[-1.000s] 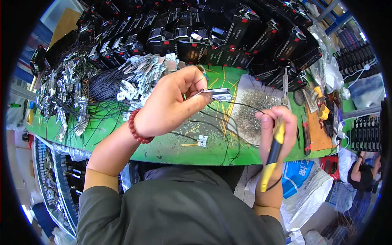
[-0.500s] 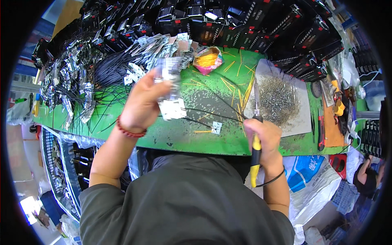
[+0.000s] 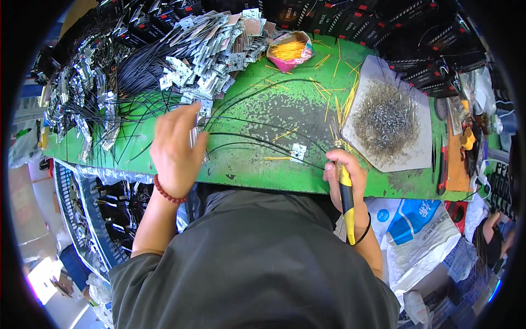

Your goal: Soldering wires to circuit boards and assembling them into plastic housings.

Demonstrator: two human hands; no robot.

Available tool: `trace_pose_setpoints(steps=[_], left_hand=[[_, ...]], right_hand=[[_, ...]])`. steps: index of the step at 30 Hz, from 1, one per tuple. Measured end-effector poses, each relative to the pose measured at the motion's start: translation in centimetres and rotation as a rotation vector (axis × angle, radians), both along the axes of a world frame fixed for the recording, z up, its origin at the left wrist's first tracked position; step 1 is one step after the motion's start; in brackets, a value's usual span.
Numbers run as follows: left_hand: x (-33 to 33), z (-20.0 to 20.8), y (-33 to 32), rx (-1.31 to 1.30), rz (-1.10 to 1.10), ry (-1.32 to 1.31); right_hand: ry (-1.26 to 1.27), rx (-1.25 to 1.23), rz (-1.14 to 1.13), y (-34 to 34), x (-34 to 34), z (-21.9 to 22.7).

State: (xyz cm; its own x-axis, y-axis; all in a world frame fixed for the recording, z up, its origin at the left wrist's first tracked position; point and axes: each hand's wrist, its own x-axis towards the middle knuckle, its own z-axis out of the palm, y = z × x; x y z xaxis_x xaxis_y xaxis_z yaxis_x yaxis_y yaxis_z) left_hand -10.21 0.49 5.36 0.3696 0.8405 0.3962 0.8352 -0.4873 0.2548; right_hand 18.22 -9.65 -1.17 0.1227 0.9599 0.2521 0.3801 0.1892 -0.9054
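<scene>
My right hand (image 3: 350,175) is closed around a soldering iron (image 3: 346,203) with a yellow and black handle, its tip pointing away from me. Black wires run across to this hand's fingertips; whether they are pinched there I cannot make out. My left hand (image 3: 176,148) is at the left of the bench, thumb and fingers bent about a silvery strip (image 3: 193,135), partly hidden by the hand. Beyond its fingertips lies a pile of white circuit boards (image 3: 219,55) with black leads. One small square board (image 3: 298,153) lies flat between my hands, beside thin yellow sticks (image 3: 276,158).
Yellow sticks fill a pink bag (image 3: 282,64) at the back. A grey sheet (image 3: 413,156) bears dark metallic bits on the right. Silvery strips with black wires (image 3: 87,104) heap at the left. Black cases (image 3: 350,22) line the far edge. A red-handled cutter (image 3: 442,170) lies far right.
My left hand has come down and left from above the bench, with the silvery strip now lower. The soldering iron has tilted slightly in my right hand. The view has shifted.
</scene>
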Motion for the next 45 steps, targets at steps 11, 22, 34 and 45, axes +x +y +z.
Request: trace_pose_setpoints(steps=[11, 22, 34, 45], left_hand=[[9.7, -1.1, -1.8, -0.620, -0.580, -0.298], [8.1, -1.3, -1.9, -0.684, -0.611, -0.235], [8.1, -2.3, -1.9, -0.556, -0.498, -0.218], [9.0, -3.8, -2.1, -0.516, -0.477, -0.426]], right_hand=[[0.285, 0.006, -0.054, -1.6, -1.1, 1.1], [0.275, -0.007, -0.014, 0.6, -1.4, -0.1], [0.225, -0.032, -0.068, -0.1, -1.8, 0.1], [0.290, -0.007, -0.071, -0.1, -2.4, -0.2]])
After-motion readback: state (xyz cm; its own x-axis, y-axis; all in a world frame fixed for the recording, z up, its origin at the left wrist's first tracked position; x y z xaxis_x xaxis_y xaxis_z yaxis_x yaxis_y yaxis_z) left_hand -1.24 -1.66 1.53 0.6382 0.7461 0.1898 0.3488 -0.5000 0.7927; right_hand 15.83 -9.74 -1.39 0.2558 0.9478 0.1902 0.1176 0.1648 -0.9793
